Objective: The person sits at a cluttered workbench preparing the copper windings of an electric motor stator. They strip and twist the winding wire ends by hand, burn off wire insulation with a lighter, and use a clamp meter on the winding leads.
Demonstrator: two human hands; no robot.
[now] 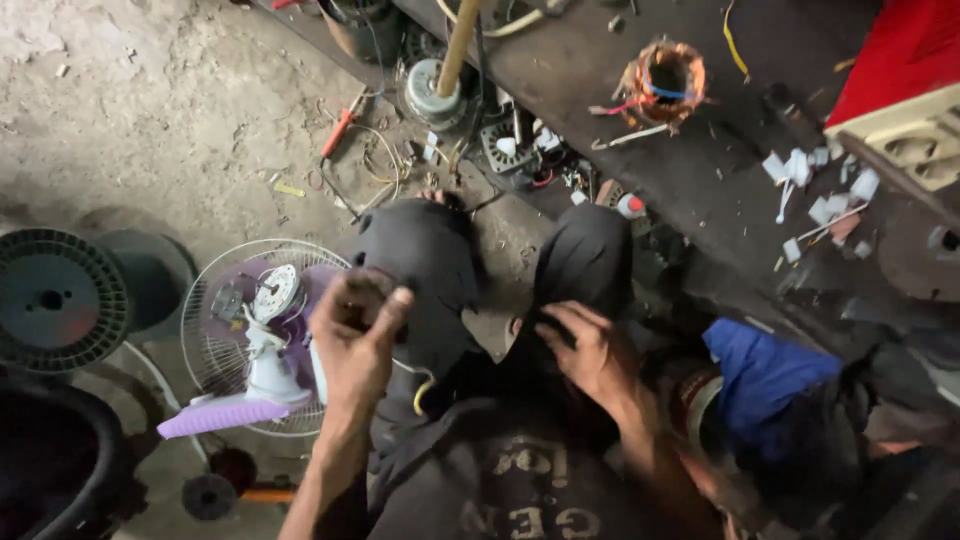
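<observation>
repair workshop; copper motor winding (664, 82), dismantled fan (262, 335), dirt floor (150, 110)

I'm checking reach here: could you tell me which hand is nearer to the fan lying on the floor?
Left. The left hand is raised right beside the fan; the right hand rests on the far knee.

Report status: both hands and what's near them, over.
Left hand raised, closed on a small dark object, unclear what. Right hand resting on right knee. Purple fan on floor beside left hand.

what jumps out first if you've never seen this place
The purple table fan lying on the dusty floor at the left, beside the person's knees. The left hand is raised with its fingers pinched on something small and dark, while the right hand rests on the dark trousers. A copper coil sits on the bench above.
</observation>
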